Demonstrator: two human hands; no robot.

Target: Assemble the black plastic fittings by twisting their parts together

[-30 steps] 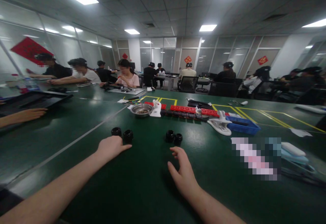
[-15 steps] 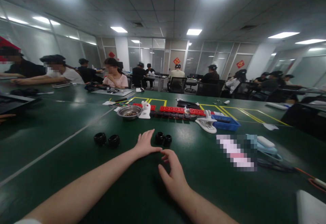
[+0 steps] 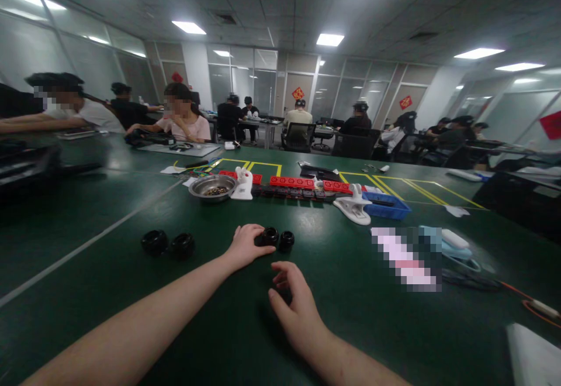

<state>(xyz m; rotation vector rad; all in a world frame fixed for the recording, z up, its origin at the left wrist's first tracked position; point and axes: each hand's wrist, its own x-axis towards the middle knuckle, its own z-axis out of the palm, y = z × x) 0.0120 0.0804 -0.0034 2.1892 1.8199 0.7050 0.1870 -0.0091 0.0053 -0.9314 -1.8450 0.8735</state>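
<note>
My left hand [image 3: 248, 247] reaches forward over the green table and closes round a small black tyre-like ring [image 3: 270, 235], thumb in front and fingers at its left side. A similar black ring [image 3: 287, 240] stands right beside it, clear of my fingers. My right hand [image 3: 298, 301] hovers nearer to me with curved fingers and thumb apart, holding nothing. Left of my left hand stand two more hollow black rings, the outer one [image 3: 154, 242] and the inner one [image 3: 182, 245].
Beyond my hands are a metal bowl [image 3: 213, 188] with small parts, a white clamp [image 3: 242, 184], a red strip [image 3: 291, 182], another white clamp [image 3: 354, 206] and a blue tray [image 3: 386, 206]. A white case [image 3: 456, 238] lies right. People sit around the room.
My left hand has come up against the left ring of the right-hand pair and closed round it. The right hand stays almost where it was, and the view has shifted slightly.
</note>
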